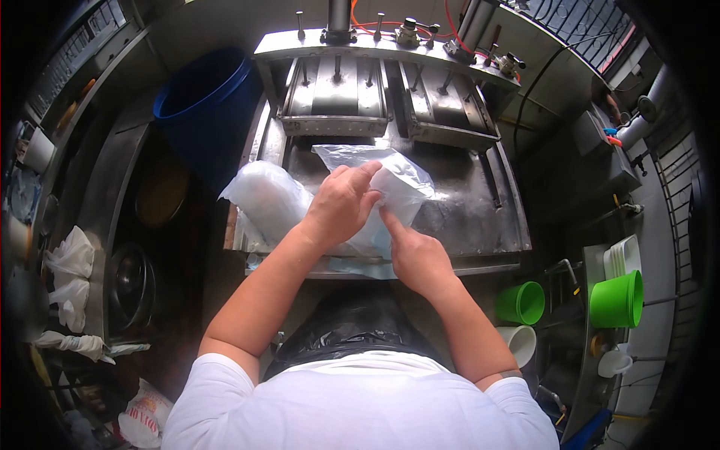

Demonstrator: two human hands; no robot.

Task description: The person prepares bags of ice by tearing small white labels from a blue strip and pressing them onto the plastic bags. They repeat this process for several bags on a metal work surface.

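A thin clear plastic bag [405,178] is spread over the front of a steel worktop, its lower part hanging at the front edge. My left hand [343,201] grips it, with index finger and thumb stretched forward and the other fingers curled. My right hand [420,256] is on the bag's right side, index finger extended along it and the remaining fingers folded; its thumb is hidden. Left of my left hand lies a bulky stack of whitish plastic bags [266,196], partly behind my forearm.
Behind the bag stands a steel press with two shallow metal boxes [334,126] under a crossbar [375,43]. A blue barrel [206,97] is at the left. Green buckets [616,300] and a white bucket [517,343] sit at the right. White bags [73,259] hang at far left.
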